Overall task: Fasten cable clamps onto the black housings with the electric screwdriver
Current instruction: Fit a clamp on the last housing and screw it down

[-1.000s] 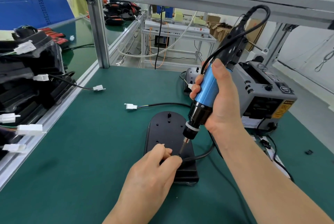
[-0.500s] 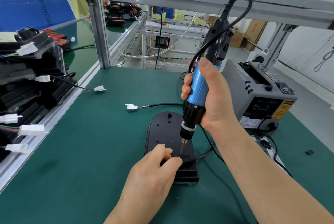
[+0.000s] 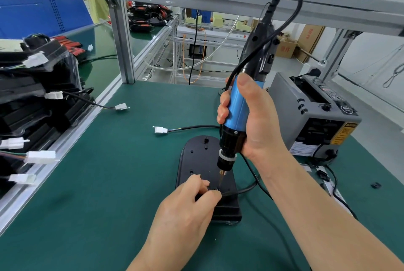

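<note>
A flat black housing [image 3: 196, 157] lies on the green mat at centre. A black cable [image 3: 247, 189] leaves its near right side and loops back to a white connector [image 3: 160, 129]. My right hand [image 3: 258, 122] grips the blue and black electric screwdriver [image 3: 237, 113], held nearly upright. Its bit touches the housing right beside my left fingertips. My left hand [image 3: 185, 211] pinches a small black cable clamp over the cable at that spot; my fingers hide most of the clamp.
A grey tape dispenser machine [image 3: 314, 113] stands at the right. Stacked black housings with white connectors [image 3: 32, 104] fill the left side behind an aluminium rail. An upright aluminium post [image 3: 123, 41] rises at the back. A small black part [image 3: 375, 185] lies at far right.
My right hand has swung the screwdriver from a rightward tilt to nearly upright and moved it left. The bit stays at the clamp. My left hand has barely moved.
</note>
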